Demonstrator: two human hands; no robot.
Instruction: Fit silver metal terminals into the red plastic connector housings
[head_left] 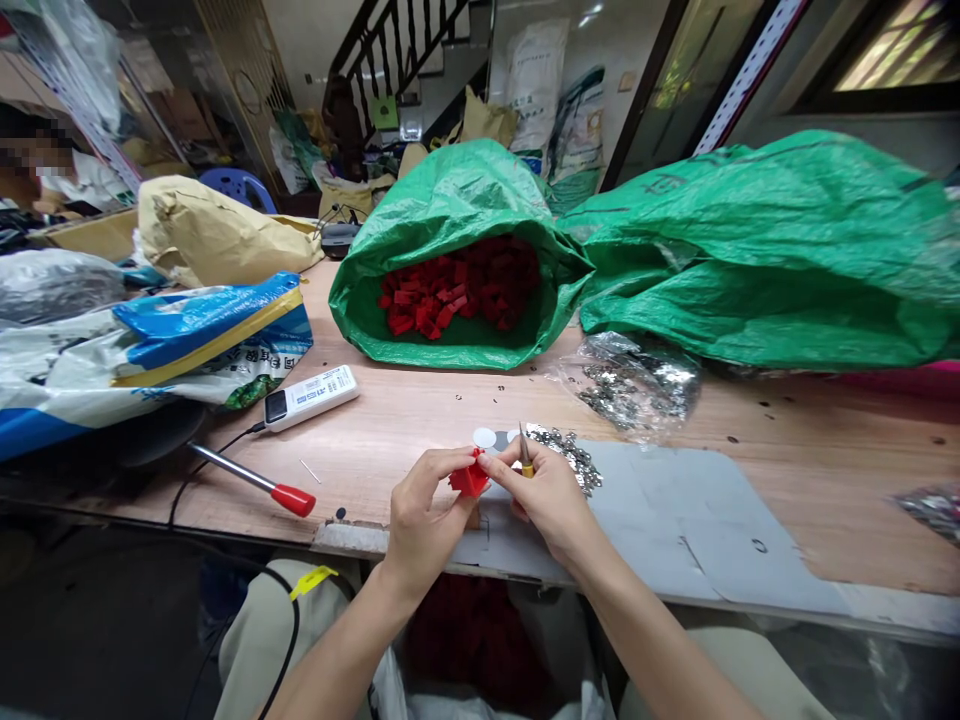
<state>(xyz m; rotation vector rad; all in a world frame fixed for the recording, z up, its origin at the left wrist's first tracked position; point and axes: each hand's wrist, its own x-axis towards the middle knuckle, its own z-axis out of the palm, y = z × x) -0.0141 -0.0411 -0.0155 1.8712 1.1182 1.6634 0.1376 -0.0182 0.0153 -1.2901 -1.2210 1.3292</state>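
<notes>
My left hand (420,510) is closed on a small red plastic part (470,478), held just above the front edge of the table. Against the part's right side rest the thumb and fingertip of my right hand (544,495). That same hand also grips a pointed metal tool (526,455) with a brass-coloured collar, its tip upward; fingers hide the rest of it. Whether a small piece sits between my right fingertips cannot be made out. Just behind my right hand lies a pile of small shiny metal pieces (574,458) on a grey sheet (652,510).
An open green sack (457,352) holds many red parts; another green sack (765,260) lies right. A clear bag of metal pieces (637,385) is between. At left are a red-tipped lever (292,498), a white device (311,397) and a printed sack (210,330). Below, an open bag (390,685) holds red parts.
</notes>
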